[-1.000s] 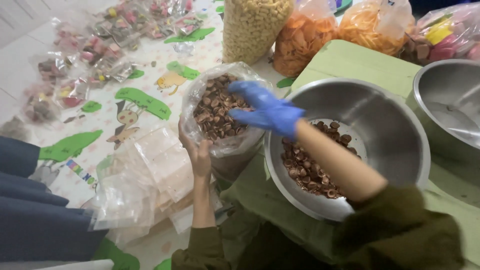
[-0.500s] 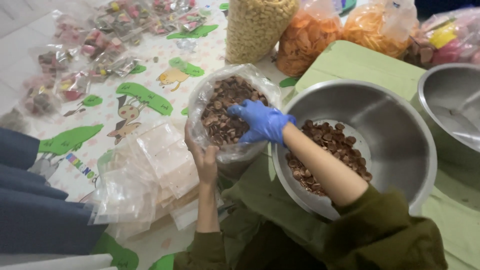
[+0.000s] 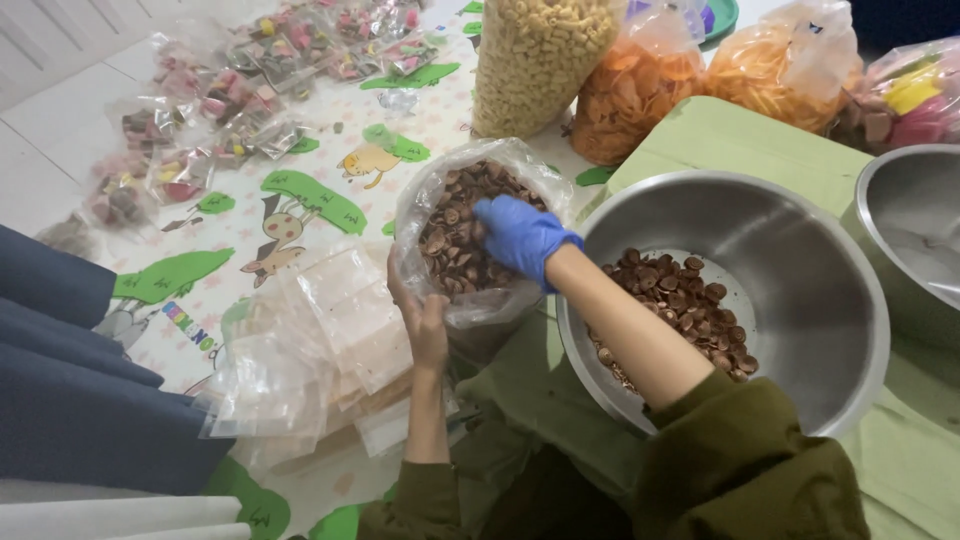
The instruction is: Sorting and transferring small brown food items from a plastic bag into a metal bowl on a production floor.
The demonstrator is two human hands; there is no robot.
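A clear plastic bag of brown snack pieces (image 3: 455, 240) stood open at the centre of the frame, just left of a large steel bowl (image 3: 800, 260). The right hand (image 3: 520, 235), in a blue glove, reached into the bag's mouth with its fingers curled down among the pieces; whether it gripped any could not be told. The bare left hand (image 3: 425, 325) clasped the bag's lower left side, fingers closed on the plastic and holding it upright.

The steel bowl, at centre right, held a shallow layer of the same brown pieces (image 3: 690, 300) and rested on a green cloth (image 3: 730, 135). A second steel bowl (image 3: 915, 230) sat at the right edge, close beside the first.

Below and left of the bag lay a loose stack of empty clear bags (image 3: 310, 340) on a patterned mat (image 3: 300, 200). Along the top of the frame stood larger bags: pale puffed snacks (image 3: 535, 60), orange chips (image 3: 640, 95) and orange sticks (image 3: 790, 65). Small filled packets (image 3: 230, 100) were scattered at upper left.
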